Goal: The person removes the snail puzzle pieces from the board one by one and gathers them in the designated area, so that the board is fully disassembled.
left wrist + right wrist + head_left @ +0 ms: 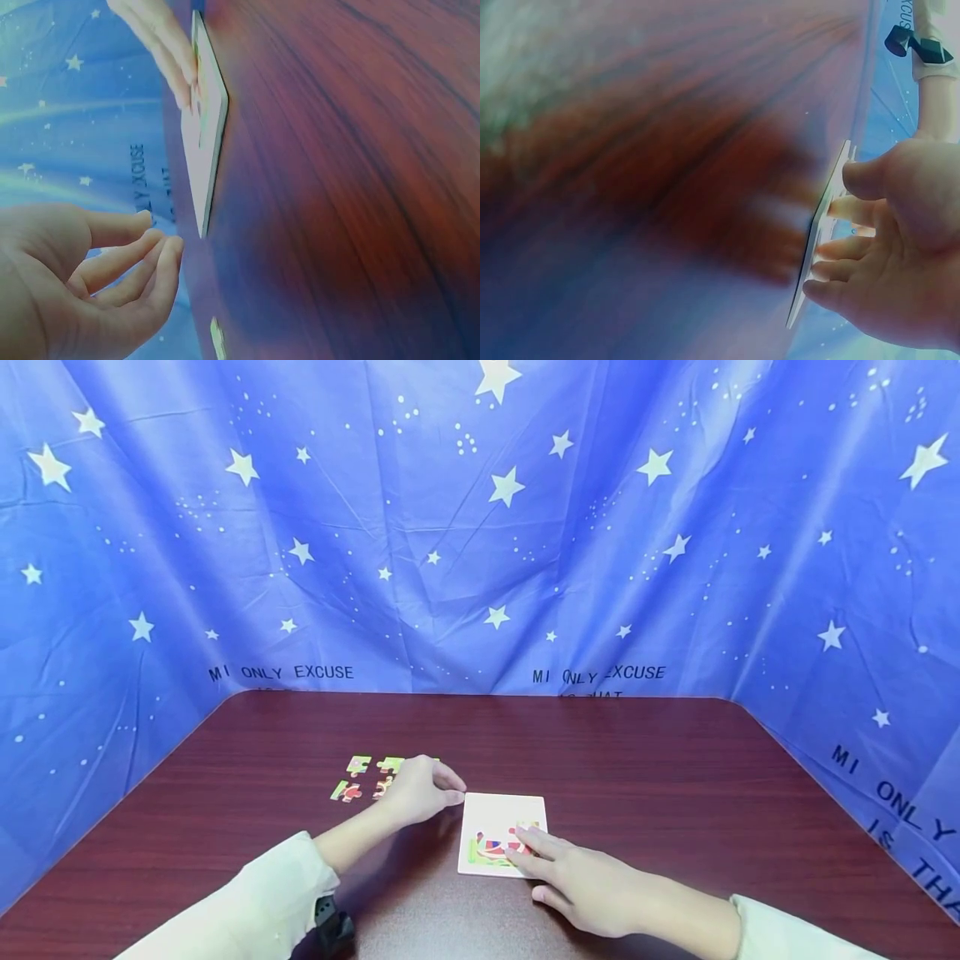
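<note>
A square white puzzle board (501, 807) lies flat on the table, with joined puzzle pieces (489, 850) in its lower part. My right hand (592, 881) reaches over the board's right side, its fingertips resting on the pieces; the right wrist view shows these fingers (840, 250) fairly straight along the board. By the board's upper left corner is my left hand (420, 791). Its thumb and loosely bent fingers hold nothing in the left wrist view, where a small gap shows between them. Partly behind the left hand lie loose pieces (391, 765).
Further left are more loose pieces, among them a green-and-pink one (360, 765) and a green-and-red one (347, 792). The dark red wooden table (645, 760) ends at a blue star-patterned curtain (420, 527). A black device (333, 927) sits on the left wrist.
</note>
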A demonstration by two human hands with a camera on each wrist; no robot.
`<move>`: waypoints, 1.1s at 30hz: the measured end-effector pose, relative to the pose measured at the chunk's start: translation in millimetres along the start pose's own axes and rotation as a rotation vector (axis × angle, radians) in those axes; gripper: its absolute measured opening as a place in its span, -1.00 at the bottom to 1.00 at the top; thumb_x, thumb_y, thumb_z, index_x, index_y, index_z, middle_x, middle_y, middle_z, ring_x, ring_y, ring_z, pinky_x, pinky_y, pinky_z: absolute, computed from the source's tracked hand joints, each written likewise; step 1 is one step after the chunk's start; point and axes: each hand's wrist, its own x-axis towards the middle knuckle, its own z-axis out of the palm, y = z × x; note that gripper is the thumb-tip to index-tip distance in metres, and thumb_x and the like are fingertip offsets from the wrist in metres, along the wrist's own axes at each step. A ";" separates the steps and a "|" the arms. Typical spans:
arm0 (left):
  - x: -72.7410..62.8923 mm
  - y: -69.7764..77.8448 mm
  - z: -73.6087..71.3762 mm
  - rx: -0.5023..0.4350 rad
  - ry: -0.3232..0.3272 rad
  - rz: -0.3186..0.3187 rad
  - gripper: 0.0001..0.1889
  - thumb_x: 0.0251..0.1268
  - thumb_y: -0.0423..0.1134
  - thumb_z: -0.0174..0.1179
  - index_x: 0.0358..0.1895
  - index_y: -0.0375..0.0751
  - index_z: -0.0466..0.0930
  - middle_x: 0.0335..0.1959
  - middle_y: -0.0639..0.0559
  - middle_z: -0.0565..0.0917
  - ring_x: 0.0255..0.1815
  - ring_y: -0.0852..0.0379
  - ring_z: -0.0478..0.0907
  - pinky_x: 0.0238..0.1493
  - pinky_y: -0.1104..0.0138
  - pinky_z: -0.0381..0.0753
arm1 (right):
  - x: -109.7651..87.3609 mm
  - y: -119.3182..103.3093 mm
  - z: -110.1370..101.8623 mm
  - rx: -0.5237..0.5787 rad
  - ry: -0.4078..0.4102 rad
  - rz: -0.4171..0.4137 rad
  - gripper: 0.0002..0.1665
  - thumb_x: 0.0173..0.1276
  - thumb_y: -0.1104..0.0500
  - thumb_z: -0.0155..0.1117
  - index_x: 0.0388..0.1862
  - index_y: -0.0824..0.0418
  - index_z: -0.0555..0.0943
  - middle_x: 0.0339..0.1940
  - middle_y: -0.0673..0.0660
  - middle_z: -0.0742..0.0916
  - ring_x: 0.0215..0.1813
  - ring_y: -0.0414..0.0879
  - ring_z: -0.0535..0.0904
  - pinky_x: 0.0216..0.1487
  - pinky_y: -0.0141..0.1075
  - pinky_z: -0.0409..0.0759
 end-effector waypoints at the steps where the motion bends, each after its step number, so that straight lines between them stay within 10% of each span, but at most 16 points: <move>1: 1.0 1.7 2.2 -0.010 -0.011 0.006 -0.96 0.06 -0.34 0.34 -0.41 -0.18 0.76 -0.49 0.02 0.78 -0.44 0.27 0.62 -0.34 0.38 0.53 | 0.1 -0.4 -0.4 -0.002 0.002 -0.001 -0.40 0.46 0.00 0.07 0.45 -0.04 0.30 0.49 0.13 0.38 0.44 0.04 0.37 0.26 -0.12 0.52; 21: 9.0 30.0 42.5 -0.089 -0.159 0.076 -0.94 0.09 -0.32 0.35 -0.37 -0.21 0.76 -0.47 -0.02 0.78 -0.48 0.33 0.56 -0.45 0.48 0.50 | -27.3 9.1 12.1 -0.035 0.145 -0.118 -0.44 0.54 -0.01 -0.09 0.46 0.09 0.29 0.45 0.05 0.44 0.41 -0.01 0.42 0.20 -0.18 0.56; 33: 11.1 32.1 56.3 0.026 -0.181 0.255 -0.92 0.11 -0.41 0.31 -0.34 -0.29 0.77 -0.38 -0.06 0.79 -0.47 0.34 0.57 -0.45 0.57 0.51 | -26.2 8.9 11.7 -0.095 0.123 -0.112 -0.43 0.53 -0.04 -0.07 0.44 0.13 0.32 0.42 0.10 0.48 0.39 -0.01 0.44 0.17 -0.19 0.58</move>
